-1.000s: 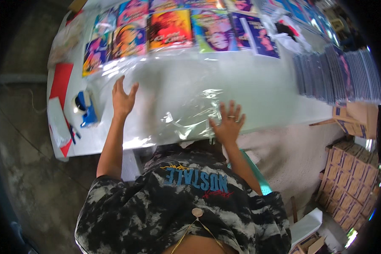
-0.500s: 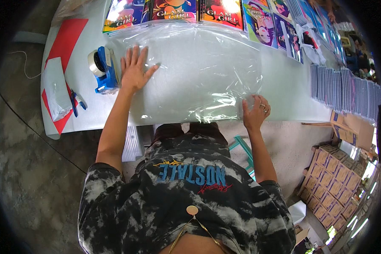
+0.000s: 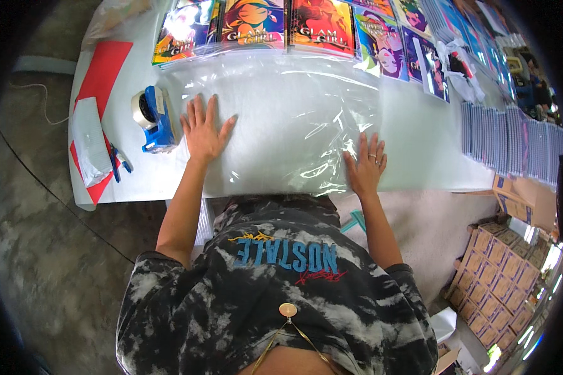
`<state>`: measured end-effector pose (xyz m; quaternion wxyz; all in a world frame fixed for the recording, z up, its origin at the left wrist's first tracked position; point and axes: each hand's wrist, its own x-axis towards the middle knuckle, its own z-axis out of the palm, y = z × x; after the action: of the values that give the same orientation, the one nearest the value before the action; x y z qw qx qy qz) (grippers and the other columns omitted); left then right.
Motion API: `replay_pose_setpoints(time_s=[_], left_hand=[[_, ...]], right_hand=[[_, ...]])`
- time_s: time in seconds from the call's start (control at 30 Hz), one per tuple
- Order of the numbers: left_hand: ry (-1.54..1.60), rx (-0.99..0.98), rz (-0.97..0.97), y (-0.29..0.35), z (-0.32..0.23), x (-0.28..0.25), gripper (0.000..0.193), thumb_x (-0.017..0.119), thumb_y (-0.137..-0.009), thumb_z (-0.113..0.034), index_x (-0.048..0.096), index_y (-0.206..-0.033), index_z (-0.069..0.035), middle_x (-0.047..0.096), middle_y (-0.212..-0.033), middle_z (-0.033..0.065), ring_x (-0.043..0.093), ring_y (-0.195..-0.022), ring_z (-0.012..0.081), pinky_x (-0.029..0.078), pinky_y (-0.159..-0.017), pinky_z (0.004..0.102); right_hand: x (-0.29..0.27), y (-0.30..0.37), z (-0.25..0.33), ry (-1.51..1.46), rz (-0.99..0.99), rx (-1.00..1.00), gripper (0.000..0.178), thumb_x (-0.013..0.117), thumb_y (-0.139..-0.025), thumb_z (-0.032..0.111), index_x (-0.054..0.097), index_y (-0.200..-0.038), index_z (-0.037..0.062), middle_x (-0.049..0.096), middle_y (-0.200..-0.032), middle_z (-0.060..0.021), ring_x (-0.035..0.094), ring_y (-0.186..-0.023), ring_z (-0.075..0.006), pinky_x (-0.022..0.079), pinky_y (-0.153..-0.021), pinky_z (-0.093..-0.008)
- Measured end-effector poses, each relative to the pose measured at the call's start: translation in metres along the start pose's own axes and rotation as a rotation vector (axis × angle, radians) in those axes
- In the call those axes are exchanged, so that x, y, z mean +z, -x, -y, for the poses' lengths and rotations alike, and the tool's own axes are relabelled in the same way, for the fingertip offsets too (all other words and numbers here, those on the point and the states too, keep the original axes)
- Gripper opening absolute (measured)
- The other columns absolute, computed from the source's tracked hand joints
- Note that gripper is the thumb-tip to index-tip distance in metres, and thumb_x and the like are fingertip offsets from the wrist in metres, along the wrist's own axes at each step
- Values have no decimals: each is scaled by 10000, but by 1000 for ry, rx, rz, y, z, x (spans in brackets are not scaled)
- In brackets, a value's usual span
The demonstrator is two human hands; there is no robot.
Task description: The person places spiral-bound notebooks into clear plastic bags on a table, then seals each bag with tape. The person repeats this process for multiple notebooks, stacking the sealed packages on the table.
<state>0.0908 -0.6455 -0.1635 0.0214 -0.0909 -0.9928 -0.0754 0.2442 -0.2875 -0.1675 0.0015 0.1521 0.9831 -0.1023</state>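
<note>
Left hand point(image 3: 204, 134) and right hand point(image 3: 365, 167), both empty, fingers spread, rest at the sides of a clear plastic sheet point(image 3: 275, 112) lying on the table point(image 3: 422, 150); likely light, limp and slippery, it seems best gripped by its edges.

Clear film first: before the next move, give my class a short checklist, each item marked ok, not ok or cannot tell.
1. Left hand at the film's left side, fingers spread: ok.
2. Right hand at its right side: ok.
3. Film smooth all over: not ok, wrinkled near the right hand.
4. Tape dispenser close by: ok, just left of the left hand.
5. Film's far edge off the books: cannot tell.
</note>
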Motion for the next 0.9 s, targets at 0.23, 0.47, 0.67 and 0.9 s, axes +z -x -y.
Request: replay_pose_setpoints(time_s=[0.23,0.47,0.67,0.9], left_hand=[[177,19,-191,-31,-4,-11,564,553,-852,-418,430,-1320,-128,399,-1361,160,310,-1293,352,209,-1054,506],[314,-30,-302,-185,-47,-61,378,600,-842,-301,604,-1095,-20,626,-1055,183,597,-975,329,459,-847,390],[-95,-432,70,-273,-68,-28,823,687,-665,-607,518,-1145,40,633,-1015,220,624,-940,323,477,-810,413],[326,-345,-192,-282,-71,-47,528,730,-716,-440,586,-974,-2,663,-901,131,641,-841,280,473,-751,405]], right_hand=[[-11,-10,5,-22,20,123,715,396,-883,573,241,-1436,146,147,-1494,-177,98,-1374,-389,68,-1075,-540],[-55,-175,-96,-221,-468,133,475,545,-872,289,466,-1291,79,455,-1328,-147,333,-1277,-377,255,-1032,-493],[-70,-297,-161,146,-227,410,702,599,-773,498,446,-1297,56,525,-1236,-192,463,-1186,-348,384,-961,-439],[-96,-332,-179,275,234,246,795,611,-719,457,390,-1336,7,558,-1133,-289,571,-1041,-383,447,-884,-412]])
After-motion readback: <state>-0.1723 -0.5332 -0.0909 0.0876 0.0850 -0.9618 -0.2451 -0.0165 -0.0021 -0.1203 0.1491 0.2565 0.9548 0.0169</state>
